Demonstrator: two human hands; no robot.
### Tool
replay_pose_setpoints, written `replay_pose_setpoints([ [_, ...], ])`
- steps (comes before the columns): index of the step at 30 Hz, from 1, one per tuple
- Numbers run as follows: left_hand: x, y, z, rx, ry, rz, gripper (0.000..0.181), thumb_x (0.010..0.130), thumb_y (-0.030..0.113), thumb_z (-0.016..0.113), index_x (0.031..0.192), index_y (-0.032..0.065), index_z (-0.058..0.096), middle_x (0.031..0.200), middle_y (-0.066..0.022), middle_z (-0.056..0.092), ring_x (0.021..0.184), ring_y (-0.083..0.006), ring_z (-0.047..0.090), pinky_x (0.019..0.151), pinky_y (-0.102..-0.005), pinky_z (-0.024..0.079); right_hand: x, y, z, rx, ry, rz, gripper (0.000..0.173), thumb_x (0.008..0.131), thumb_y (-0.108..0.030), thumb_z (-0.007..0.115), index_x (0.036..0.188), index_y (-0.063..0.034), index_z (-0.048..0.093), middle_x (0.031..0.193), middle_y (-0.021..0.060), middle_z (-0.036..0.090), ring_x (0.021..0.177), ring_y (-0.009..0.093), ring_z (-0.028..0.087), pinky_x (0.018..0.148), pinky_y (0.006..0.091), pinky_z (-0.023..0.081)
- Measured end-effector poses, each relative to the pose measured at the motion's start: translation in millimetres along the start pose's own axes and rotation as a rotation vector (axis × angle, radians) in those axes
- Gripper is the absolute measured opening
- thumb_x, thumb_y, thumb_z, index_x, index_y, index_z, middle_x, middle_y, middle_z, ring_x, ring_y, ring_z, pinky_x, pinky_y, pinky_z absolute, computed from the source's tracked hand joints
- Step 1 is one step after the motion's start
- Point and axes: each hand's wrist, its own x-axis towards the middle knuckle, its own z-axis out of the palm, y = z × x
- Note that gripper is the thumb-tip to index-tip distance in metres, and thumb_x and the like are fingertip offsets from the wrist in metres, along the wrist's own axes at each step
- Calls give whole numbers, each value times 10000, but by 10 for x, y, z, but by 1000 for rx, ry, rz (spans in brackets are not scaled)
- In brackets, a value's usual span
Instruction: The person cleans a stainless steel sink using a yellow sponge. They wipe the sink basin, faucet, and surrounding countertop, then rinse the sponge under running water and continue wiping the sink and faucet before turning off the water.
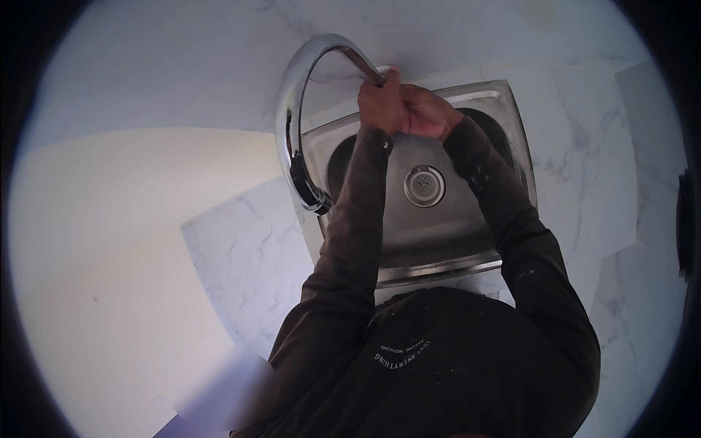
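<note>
A chrome gooseneck faucet (290,104) arches over the back left of a stainless steel sink (432,235). Its spout end hangs to the left, beside my left forearm. My left hand (381,107) is wrapped around the faucet's lower end at the sink's back edge, thumb up along the metal. Pressed close on its right is my right hand (430,112), curled with the palm side partly showing. The right fingertips are hidden behind the left hand, so what they touch cannot be seen. Below both hands, a round drain strainer (424,186) sits in the basin floor.
White grey-veined countertop (583,142) extends right of the sink, with another section (246,241) to the left. Veined wall panelling (191,71) stands behind the faucet. A plain pale wall (109,235) is at left. Something dark (684,224) shows at the far right rim.
</note>
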Motion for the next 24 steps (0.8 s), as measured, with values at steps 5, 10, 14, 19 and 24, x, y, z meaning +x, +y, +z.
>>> replay_pose_setpoints([
  [5,-34,61,-163,17,-70,-19,548,919,444,620,1036,-87,688,1036,-314,697,1063,-453,674,944,-488,492,29,92,62,10,-60,-17,308,1044,-336,577,1166,-55,604,962,45,691,793,153,670,790,345,562],
  [10,-235,373,-133,235,42,44,533,931,443,597,1048,-67,693,1062,-318,695,1088,-465,662,960,-513,490,31,128,55,25,-8,-52,350,1060,-351,534,1230,-49,584,1031,64,697,861,165,687,816,354,571],
  [14,-87,217,-148,200,-24,44,538,932,450,595,1063,-63,688,1076,-318,694,1102,-475,652,966,-522,486,4,130,141,1,41,-58,397,1069,-368,507,1292,-42,550,1129,88,676,962,184,678,860,383,564],
  [19,-74,174,-156,137,-84,64,540,919,471,660,1006,-61,706,986,-241,717,951,-336,708,839,-439,525,-44,86,271,-97,149,-39,387,1074,-346,482,1307,-43,538,1153,86,657,979,194,654,843,382,542],
  [24,-241,-2,-537,-193,-416,55,510,984,471,592,1173,-3,607,1119,-180,673,1017,-300,688,864,-416,545,-180,-119,443,-999,538,-145,361,1048,-345,486,1248,-62,588,1089,62,653,873,140,623,742,323,515],
])
